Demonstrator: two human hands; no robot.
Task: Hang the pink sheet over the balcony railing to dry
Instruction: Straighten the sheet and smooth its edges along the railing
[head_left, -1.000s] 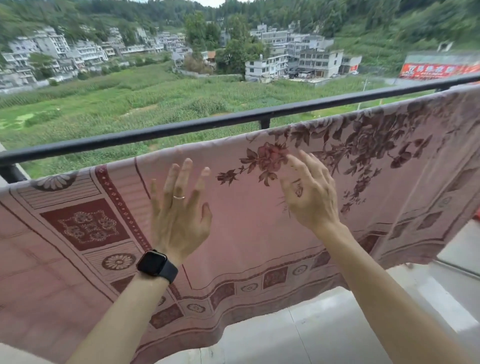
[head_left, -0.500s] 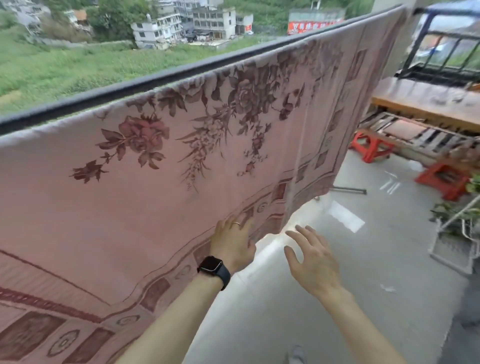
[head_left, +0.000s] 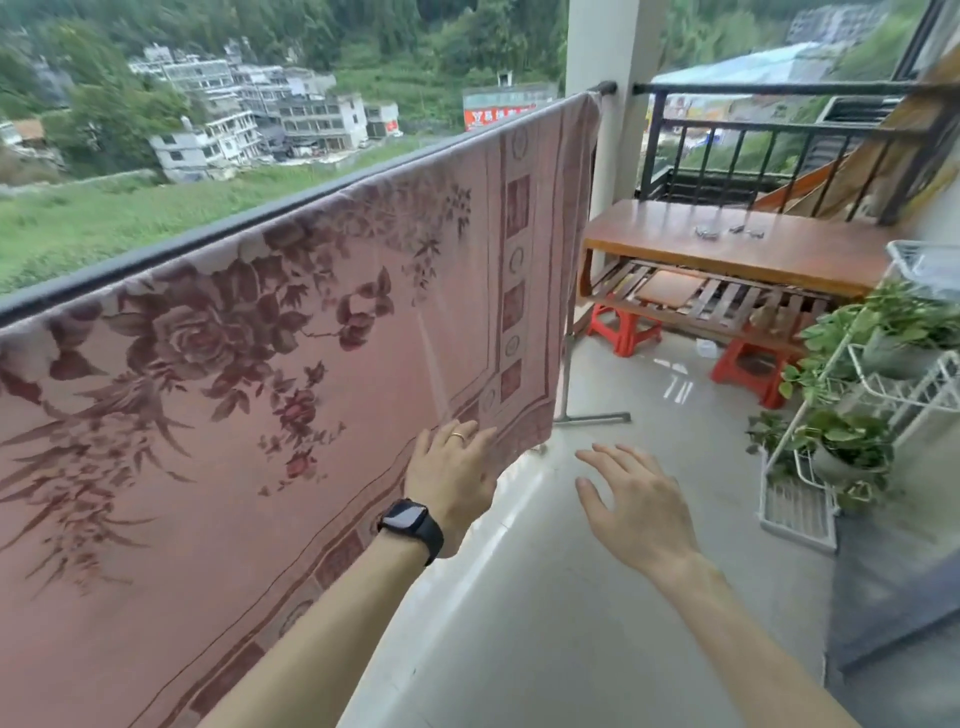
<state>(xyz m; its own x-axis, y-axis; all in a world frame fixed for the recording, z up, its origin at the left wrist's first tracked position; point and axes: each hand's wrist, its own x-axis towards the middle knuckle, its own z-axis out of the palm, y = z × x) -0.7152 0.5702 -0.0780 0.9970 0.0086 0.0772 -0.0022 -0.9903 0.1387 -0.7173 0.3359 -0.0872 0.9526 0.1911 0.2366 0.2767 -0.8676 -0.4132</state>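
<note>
Here, in the head view, the pink floral sheet (head_left: 291, 395) lay draped over the dark balcony railing (head_left: 171, 248), spanning from the near left to the white pillar (head_left: 602, 130) at the far right. The left hand (head_left: 452, 475), wearing a black smartwatch (head_left: 411, 526), rested flat against the lower right hem, fingers loosely spread and gripping nothing. The right hand (head_left: 636, 501) hovered apart from the cloth over the pale floor, fingers wide and empty. Smoothing well likely meant sweeping toward the hanging corner, easing creases without dragging cloth off the rail.
</note>
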